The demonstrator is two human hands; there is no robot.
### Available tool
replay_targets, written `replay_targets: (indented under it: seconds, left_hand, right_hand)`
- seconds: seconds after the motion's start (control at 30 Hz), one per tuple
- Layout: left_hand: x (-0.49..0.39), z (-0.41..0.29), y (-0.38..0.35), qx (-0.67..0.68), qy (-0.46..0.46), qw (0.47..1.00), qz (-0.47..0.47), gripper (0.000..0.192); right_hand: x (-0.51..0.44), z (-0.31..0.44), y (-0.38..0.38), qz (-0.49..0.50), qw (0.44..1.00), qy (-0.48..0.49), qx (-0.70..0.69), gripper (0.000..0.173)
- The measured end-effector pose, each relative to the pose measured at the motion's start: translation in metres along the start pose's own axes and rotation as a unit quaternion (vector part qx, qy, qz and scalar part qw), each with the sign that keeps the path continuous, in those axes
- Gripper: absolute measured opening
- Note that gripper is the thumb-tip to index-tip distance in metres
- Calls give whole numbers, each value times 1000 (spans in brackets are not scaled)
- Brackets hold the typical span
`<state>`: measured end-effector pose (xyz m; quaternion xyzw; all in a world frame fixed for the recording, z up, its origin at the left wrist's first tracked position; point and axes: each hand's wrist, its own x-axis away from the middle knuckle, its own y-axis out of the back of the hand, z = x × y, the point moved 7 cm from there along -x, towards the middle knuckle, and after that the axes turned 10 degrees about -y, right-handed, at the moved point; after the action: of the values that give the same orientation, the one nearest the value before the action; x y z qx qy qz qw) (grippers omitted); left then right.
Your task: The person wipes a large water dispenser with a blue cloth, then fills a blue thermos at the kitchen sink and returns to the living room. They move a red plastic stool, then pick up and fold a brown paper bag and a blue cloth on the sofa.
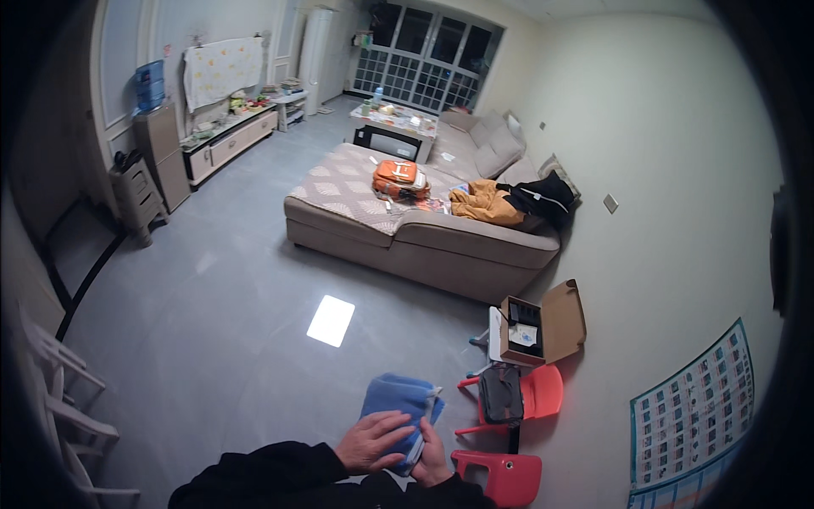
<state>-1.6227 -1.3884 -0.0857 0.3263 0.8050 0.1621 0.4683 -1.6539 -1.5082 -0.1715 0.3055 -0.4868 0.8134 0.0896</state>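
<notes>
A folded blue cloth (400, 397), seemingly a towel, with a whitish edge along its right side, is held up in front of my body. My right hand (434, 457) grips it by the lower right edge, thumb on top and the other fingers mostly hidden beneath. Flat across the cloth's lower left part lies my left hand (378, 441), its fingers stretched and slightly apart. Both arms are in black sleeves.
To the right stand a red chair (540, 391) with a dark bag (500, 394), another red seat (518, 477), and an opened cardboard box (559, 324) on a small table. Ahead is a sofa (413, 254) bearing an orange backpack (400, 178). White chairs (82, 420) line the left.
</notes>
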Motion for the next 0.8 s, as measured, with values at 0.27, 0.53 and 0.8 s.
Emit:
replay_targets:
  seconds: [0.27,0.53,0.8]
  left_hand:
    - [-106,139,-48,-19,42,996,71,67]
    - [-170,260,-3,-15,134,990,47,64]
    - [-217,440,46,76,147,985,56,61]
  right_hand:
    - [-144,96,10,-13,999,-49,-1,48]
    - [-276,171,-54,16,992,-124,24,44]
    - [-416,250,-121,-29,994,-102,15,40]
